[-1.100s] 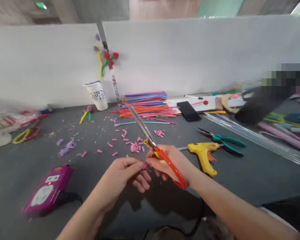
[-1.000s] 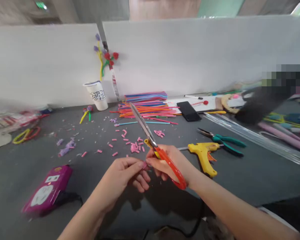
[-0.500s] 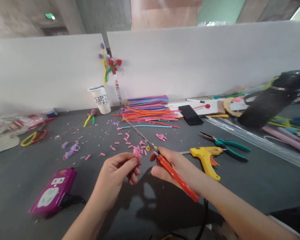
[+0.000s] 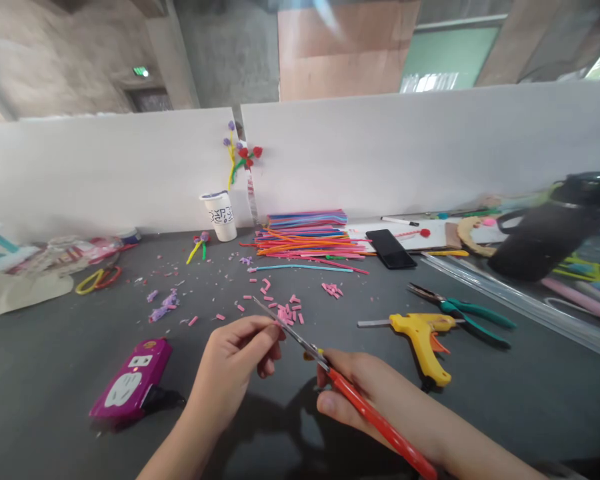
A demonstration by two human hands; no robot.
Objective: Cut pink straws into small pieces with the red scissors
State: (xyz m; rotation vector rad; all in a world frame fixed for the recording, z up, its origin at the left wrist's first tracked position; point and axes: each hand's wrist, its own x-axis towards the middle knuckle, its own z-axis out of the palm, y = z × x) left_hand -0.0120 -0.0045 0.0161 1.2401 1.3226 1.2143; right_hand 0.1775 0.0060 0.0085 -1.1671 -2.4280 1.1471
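My left hand (image 4: pixel 243 357) is closed in a pinch, with a small pink fuzzy piece (image 4: pixel 283 316) at its fingertips, partly lost against similar bits behind. My right hand (image 4: pixel 367 393) grips scissors (image 4: pixel 347 387) with a red handle. Their blades point up and left, right by the left fingertips. A yellow bit shows beside the pivot, partly hidden. Short pink pieces (image 4: pixel 294 308) lie scattered beyond my hands, with a small pile (image 4: pixel 333 290) to the right. Behind them is a stack of coloured pipe cleaners (image 4: pixel 305 241).
Right: a yellow glue gun (image 4: pixel 423 340), green-handled pliers (image 4: pixel 467 310), a phone (image 4: pixel 390 249) and a black flask (image 4: pixel 535 233). Left: a purple power strip (image 4: pixel 133 380), purple scraps (image 4: pixel 164 307) and yellow-orange-handled scissors (image 4: pixel 99 280). A paper cup (image 4: pixel 219 217) stands by the white partition (image 4: pixel 405 153).
The view has tilted up, so the table sits lower and farther right. The scissor blades have come down beside my left fingertips; earlier they stuck up above them.
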